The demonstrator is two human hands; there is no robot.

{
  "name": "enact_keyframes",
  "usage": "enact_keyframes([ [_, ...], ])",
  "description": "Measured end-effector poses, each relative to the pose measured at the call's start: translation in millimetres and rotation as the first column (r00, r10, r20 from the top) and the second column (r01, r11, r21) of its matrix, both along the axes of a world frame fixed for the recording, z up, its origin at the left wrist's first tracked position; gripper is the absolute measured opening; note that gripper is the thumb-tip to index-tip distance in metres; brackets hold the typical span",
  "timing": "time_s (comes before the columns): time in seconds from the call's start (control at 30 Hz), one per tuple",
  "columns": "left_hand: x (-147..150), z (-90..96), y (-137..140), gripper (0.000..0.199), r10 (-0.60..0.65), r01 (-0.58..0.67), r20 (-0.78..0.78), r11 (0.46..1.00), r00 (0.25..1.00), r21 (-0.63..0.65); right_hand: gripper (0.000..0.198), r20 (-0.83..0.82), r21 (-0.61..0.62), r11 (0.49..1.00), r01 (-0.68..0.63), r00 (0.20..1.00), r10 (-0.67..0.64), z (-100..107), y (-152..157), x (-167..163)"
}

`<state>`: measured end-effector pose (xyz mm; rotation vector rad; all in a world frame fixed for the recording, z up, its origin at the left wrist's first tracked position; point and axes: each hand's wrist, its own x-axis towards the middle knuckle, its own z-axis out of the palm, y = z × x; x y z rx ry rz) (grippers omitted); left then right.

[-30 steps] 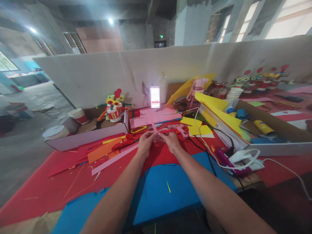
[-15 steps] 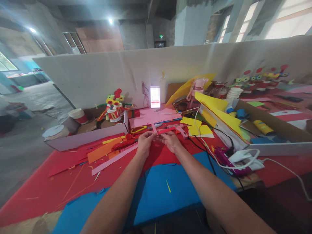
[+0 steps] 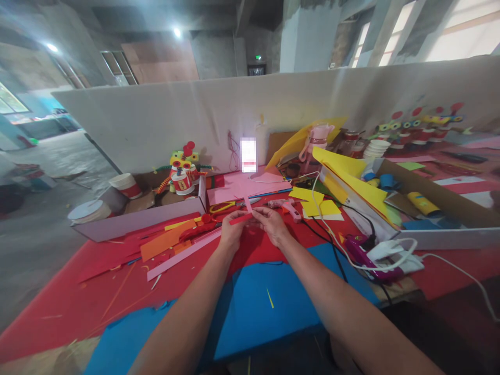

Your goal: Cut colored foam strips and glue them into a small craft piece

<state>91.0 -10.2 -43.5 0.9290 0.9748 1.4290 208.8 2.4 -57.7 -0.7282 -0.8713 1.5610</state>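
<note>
My left hand (image 3: 232, 230) and my right hand (image 3: 271, 225) meet over the red-covered table, fingers closed on two crossed paper strips. One, a red paper strip (image 3: 239, 219), lies toward the left across my left fingers. The other, a pink paper strip (image 3: 248, 203), sticks up and away from me between the hands. Where the strips cross is partly covered by my fingertips. Just beyond my right hand rests a pink glue gun (image 3: 287, 208). Yellow-handled scissors (image 3: 223, 208) lie past my left hand, and a longer pink strip (image 3: 183, 256) is on the table to its left.
Blue sheets (image 3: 273, 297) cover the near edge. A cup robot (image 3: 182, 174) stands by the left box (image 3: 140, 221). On the right are a box (image 3: 449, 239) of paper rolls, a purple glue gun (image 3: 361, 255), a power strip (image 3: 394, 255) and loose cables. Yellow paper pieces (image 3: 307, 194) lie scattered.
The red strip pointed right over my right hand; now it lies to the left across my left fingers. The pink strip still stands between the hands, and both hands stay in place.
</note>
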Motion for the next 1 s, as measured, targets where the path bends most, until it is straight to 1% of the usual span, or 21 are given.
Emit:
enact_keyframes([
  [0.07, 0, -0.3, 0, 0.019, -0.005, 0.005, 0.004, 1.000, 1.000, 0.016, 0.038, 0.027, 0.017, 1.000, 0.021, 0.999, -0.021, 1, -1, 0],
  [0.17, -1, -1.9, 0, 0.018, 0.005, -0.005, -0.005, 0.999, 1.000, 0.035, 0.035, 0.096, 0.066, 0.994, 0.087, 0.991, -0.094, 2, 0, 0],
  [0.3, 2, -1.5, 1, 0.019, 0.014, -0.014, 0.030, 1.000, 0.999, -0.010, 0.028, 0.179, 0.154, 0.973, 0.171, 0.964, -0.198, 1, 3, 1],
  [0.37, 4, 1.5, 0, 0.019, -0.023, 0.025, 0.051, 0.999, 0.998, -0.030, 0.026, 0.179, 0.179, 0.959, 0.218, 0.952, -0.250, 1, 4, 1],
  [0.43, 6, 5.0, -2, 0.021, -0.088, 0.089, 0.054, 0.996, 0.995, -0.019, 0.024, 0.172, 0.192, 0.949, 0.249, 0.944, -0.283, 2, 4, 2],
  [0.5, 7, 6.8, -3, 0.024, -0.123, 0.123, 0.050, 0.992, 0.991, 0.011, 0.024, 0.175, 0.203, 0.948, 0.243, 0.944, -0.280, 3, 4, 2],
  [0.57, 6, 5.5, -3, 0.027, -0.098, 0.097, 0.044, 0.995, 0.994, 0.030, 0.025, 0.181, 0.203, 0.958, 0.202, 0.954, -0.239, 4, 2, 1],
  [0.67, 2, -0.4, 1, 0.030, -0.025, 0.024, 0.024, 0.999, 0.999, 0.037, 0.029, 0.150, 0.145, 0.981, 0.127, 0.977, -0.149, 5, 0, 0],
  [0.73, 0, -3.9, 3, 0.030, -0.011, 0.012, -0.013, 0.999, 1.000, 0.033, 0.032, 0.107, 0.089, 0.991, 0.097, 0.988, -0.107, 5, -1, 0],
  [0.83, -2, -6.0, 4, 0.028, -0.011, 0.013, -0.053, 0.999, 0.999, 0.046, 0.035, 0.088, 0.061, 0.993, 0.098, 0.991, -0.103, 5, 0, 0],
  [0.93, -1, -5.7, 3, 0.026, -0.011, 0.013, -0.038, 0.999, 0.999, 0.052, 0.034, 0.097, 0.070, 0.990, 0.120, 0.987, -0.126, 5, 1, 1],
  [1.0, 0, -5.3, 2, 0.026, -0.006, 0.007, -0.042, 0.999, 0.999, 0.032, 0.034, 0.095, 0.064, 0.990, 0.126, 0.987, -0.131, 4, 1, 1],
])
